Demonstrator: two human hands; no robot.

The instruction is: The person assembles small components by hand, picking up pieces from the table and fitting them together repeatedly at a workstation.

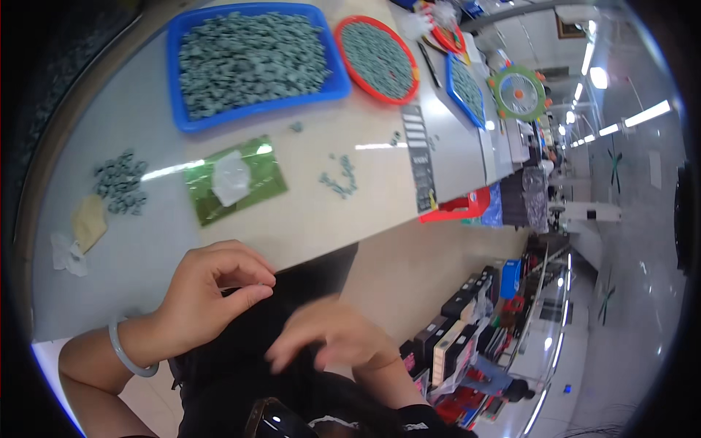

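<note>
Just in front of the table edge, my left hand (219,281) is closed in a pinch, thumb against forefinger. Whatever lies between those fingertips is too small to make out. My right hand (332,336) hovers lower and to the right over my dark clothing, its fingers smeared by motion. Beyond my left hand lies a green packet (255,171) with a crumpled white tissue (231,179) on it. Small grey-green pieces form a pile (123,182) at the left, and a looser scatter of pieces (339,177) lies right of the packet.
A blue tray (175,87) and a round red tray (415,73), both full of grey-green pieces, stand at the back. Beige cloth (89,221) and white tissue (67,255) lie left. Farther right are another blue tray (478,117), a green fan (518,93) and stacked boxes (453,343).
</note>
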